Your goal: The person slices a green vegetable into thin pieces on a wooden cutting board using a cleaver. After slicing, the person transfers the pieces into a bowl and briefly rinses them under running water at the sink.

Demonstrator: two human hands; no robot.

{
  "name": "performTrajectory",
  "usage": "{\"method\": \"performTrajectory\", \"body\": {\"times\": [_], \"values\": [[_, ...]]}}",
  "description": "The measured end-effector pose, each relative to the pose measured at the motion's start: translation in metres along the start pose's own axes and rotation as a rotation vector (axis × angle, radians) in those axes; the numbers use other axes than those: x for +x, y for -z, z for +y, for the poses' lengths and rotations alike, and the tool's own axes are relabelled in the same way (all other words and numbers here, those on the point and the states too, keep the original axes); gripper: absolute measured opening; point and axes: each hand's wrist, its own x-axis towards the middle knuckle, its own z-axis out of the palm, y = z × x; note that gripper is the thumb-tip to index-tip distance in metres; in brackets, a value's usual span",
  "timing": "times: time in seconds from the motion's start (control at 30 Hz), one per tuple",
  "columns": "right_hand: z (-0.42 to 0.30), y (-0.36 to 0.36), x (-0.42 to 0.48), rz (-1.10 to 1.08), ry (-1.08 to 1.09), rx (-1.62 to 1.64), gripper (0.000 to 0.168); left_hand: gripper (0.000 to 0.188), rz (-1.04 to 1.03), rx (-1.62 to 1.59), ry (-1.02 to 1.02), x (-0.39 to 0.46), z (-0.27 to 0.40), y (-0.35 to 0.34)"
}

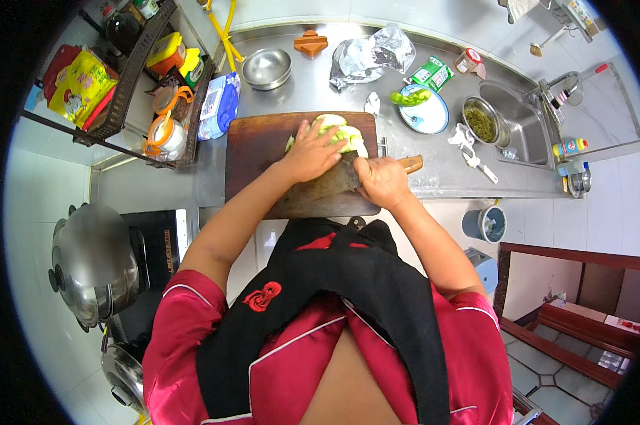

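A dark wooden cutting board lies before me on the steel counter. Pale green vegetable pieces are heaped near its far edge; what vegetable they are I cannot tell. My left hand rests on the heap with its fingers spread, covering part of it. In my right hand is a cleaver, gripped where the blade meets the wooden handle. The broad, stained blade lies low across the board, its tip end towards the left and partly under my left forearm. The handle's end sticks out to the right, past the board.
A steel bowl, a wipes pack and a spice rack stand left. Beyond the board lies a plastic bag. To the right are green peppers on a plate, a peeler-like tool and the sink.
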Motion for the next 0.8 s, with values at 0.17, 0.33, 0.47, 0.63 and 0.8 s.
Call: {"method": "performTrajectory", "body": {"times": [0.17,0.33,0.47,0.63,0.8], "values": [[0.017,0.028,-0.037,-0.045,-0.050,0.036,0.029,0.023,0.358,0.109,-0.088,0.014,-0.026,-0.007],[0.042,0.055,-0.113,0.021,-0.379,0.095,0.033,0.012,0.411,0.021,-0.113,0.103,0.010,0.020],[0.052,0.079,-0.170,0.021,-0.603,0.128,0.028,0.013,-0.391,0.290,0.094,0.193,0.052,0.012],[0.058,0.092,-0.236,0.073,-0.785,0.098,0.023,0.019,-0.485,0.068,0.111,0.269,0.055,-0.010],[0.067,0.088,-0.273,0.102,-0.917,0.153,0.021,0.018,-0.222,-0.070,0.211,0.351,0.068,-0.063]]}}
